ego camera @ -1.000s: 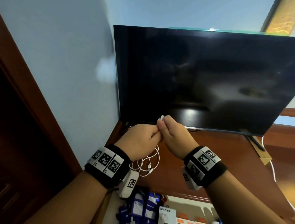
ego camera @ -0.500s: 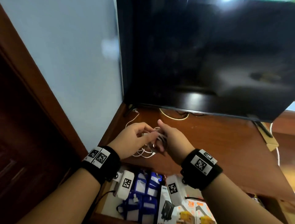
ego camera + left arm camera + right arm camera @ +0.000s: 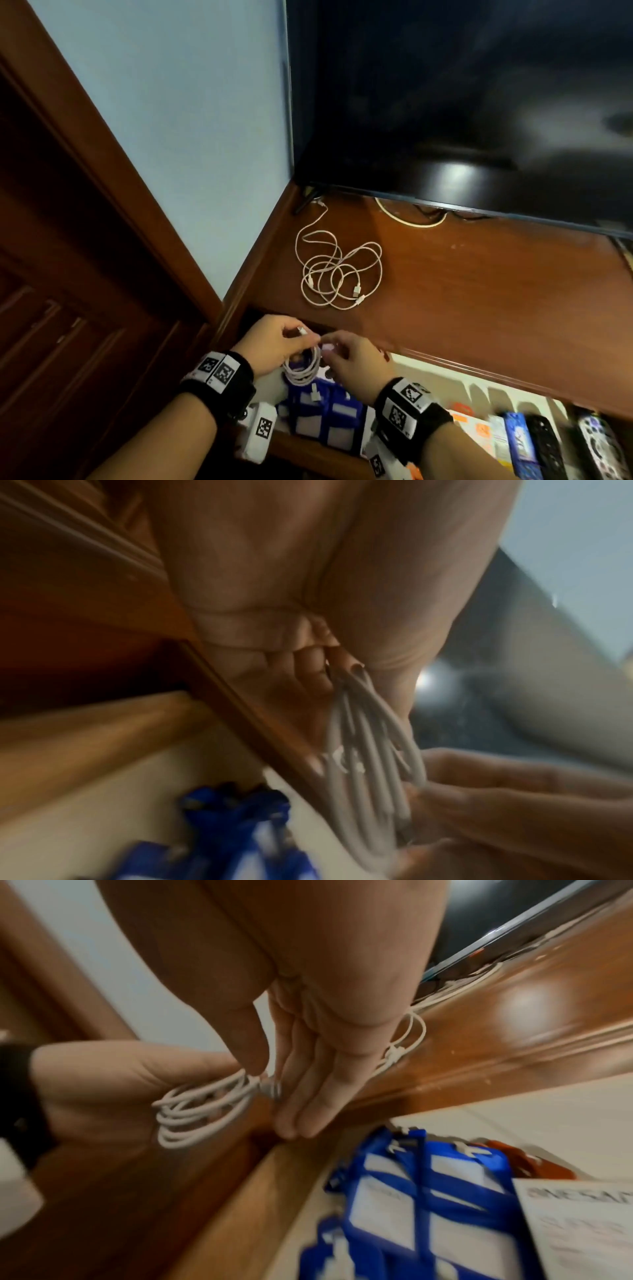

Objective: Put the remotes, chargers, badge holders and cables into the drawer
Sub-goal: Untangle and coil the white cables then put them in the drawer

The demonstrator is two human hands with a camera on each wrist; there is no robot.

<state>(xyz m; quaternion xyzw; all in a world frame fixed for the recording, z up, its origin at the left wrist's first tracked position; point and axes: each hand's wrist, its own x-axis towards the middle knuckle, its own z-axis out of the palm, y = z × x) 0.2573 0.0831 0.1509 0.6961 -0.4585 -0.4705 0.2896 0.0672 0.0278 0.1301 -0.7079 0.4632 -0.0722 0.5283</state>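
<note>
Both hands, left hand (image 3: 274, 346) and right hand (image 3: 352, 363), pinch a coiled cable (image 3: 303, 368) above the drawer (image 3: 445, 380). Released carelessly, its loops could spring apart or catch the surface (image 3: 479, 291) edge.

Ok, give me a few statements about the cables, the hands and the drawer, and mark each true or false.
1. The left hand holds a coiled white cable. True.
2. Every cable is already in the drawer. False: a loose cable tangle lies on the cabinet top.
3. Blue badge holders lie in the drawer. True.
4. The right hand is far from the coil. False: its fingers are at the coil.
5. The drawer is closed. False: it is open.
</note>
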